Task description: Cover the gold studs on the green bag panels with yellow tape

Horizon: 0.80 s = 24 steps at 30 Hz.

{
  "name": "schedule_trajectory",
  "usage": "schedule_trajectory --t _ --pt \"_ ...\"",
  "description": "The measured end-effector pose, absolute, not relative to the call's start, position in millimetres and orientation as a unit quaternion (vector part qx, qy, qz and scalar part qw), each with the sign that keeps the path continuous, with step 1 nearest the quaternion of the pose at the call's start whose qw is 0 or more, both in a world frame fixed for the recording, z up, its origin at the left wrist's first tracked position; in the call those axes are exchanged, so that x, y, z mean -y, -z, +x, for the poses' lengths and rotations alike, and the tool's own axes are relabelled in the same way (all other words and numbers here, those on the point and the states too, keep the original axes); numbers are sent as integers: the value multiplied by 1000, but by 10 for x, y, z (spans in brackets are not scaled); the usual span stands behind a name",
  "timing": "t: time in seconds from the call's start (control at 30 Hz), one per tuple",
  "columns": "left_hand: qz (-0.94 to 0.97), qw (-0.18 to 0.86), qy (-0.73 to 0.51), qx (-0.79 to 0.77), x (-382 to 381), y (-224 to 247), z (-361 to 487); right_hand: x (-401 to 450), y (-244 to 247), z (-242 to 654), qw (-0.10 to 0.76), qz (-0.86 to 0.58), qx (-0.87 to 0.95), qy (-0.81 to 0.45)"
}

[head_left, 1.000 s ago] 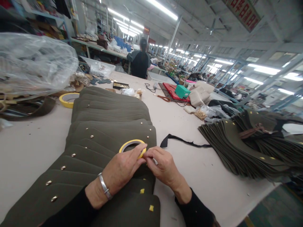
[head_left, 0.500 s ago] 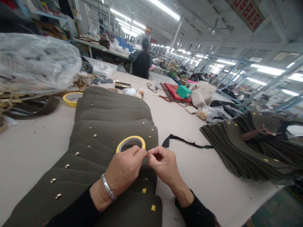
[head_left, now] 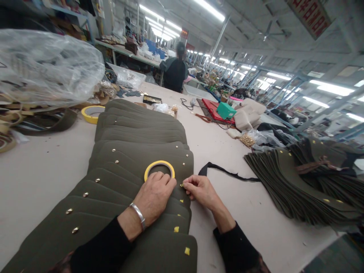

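Note:
Overlapping dark olive fabric panels [head_left: 113, 197] fan out across the table in front of me, several of them bearing round gold studs. My left hand [head_left: 155, 195], with a silver bracelet at the wrist, is curled over the near side of a roll of yellow tape [head_left: 147, 170] above the panels; its fingertips are partly hidden. At the panels' right edge, my right hand [head_left: 200, 191] pinches a small piece of yellow tape [head_left: 182, 185] beside a gold stud. Yellow tape bits [head_left: 187, 251] stick to nearer panels along that same edge.
Another tape roll [head_left: 91, 118] lies at the left, near a large clear plastic bag [head_left: 51, 68]. A black strip [head_left: 227, 172] and stacked olive panels [head_left: 273, 178] lie rightward. Farther back are a green box [head_left: 226, 110], gold studs [head_left: 247, 140] and a person [head_left: 174, 72].
My hands have moved apart from meeting at the fingertips. A small yellow tape piece now shows in my right fingers, at the panel edge. The view has shifted slightly.

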<state>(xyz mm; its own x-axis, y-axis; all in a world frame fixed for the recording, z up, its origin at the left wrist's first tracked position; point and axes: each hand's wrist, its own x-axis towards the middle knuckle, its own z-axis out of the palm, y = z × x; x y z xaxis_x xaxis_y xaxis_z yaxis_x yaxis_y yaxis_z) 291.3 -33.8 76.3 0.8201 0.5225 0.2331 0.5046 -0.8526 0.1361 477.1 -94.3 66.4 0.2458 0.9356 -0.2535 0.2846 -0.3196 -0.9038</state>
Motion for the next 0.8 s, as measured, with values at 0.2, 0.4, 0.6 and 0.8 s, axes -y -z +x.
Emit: schedule_trajectory --t 0.2,0.4,0.6,0.8 --pt "954 42 -119 -272 344 -726 2911 954 -728 4682 304 -711 573 -272" --pt "955 54 -115 -268 326 -723 2911 905 -743 4614 236 -721 627 -174" --pt "956 50 -120 -265 316 -740 2893 963 -774 4737 251 -728 618 -160" --pt "956 67 -123 -257 279 -778 2895 1061 -834 4771 181 -594 783 -44"
